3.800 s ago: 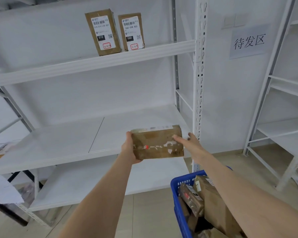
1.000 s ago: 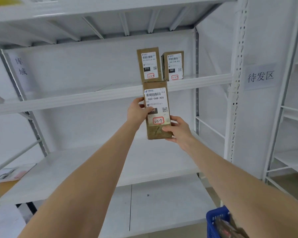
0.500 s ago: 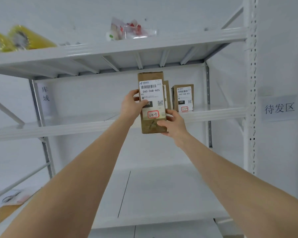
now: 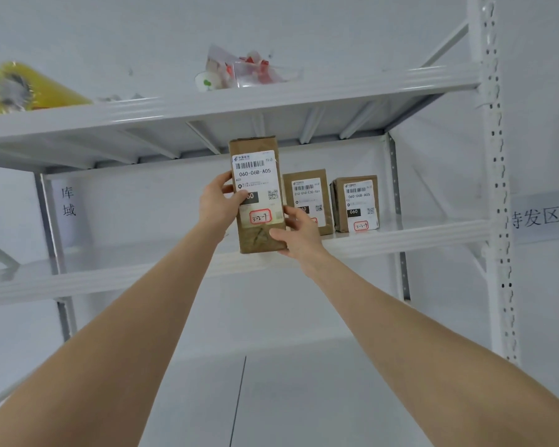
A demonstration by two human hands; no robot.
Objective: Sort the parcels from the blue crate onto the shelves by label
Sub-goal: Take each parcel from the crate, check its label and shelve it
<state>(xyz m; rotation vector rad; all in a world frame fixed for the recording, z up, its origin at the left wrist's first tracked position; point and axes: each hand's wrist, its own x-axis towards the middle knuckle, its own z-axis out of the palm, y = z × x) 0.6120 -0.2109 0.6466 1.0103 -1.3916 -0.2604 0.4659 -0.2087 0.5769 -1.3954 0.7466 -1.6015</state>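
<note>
Brown cardboard parcel up at the middle shelf, label 060-06B-A05 facing out.

Head camera: it's held upright, long axis vertical, bottom edge about level with the shelf lip, just left of the 010 parcel and the 060 parcel standing there. Left hand grips its left edge, thumb over the label. Right hand has its fingers curled round the lower right corner. Free shelf lies straight behind it, so I'd guess it just needs pushing forward. Both hands are equally near.
</note>
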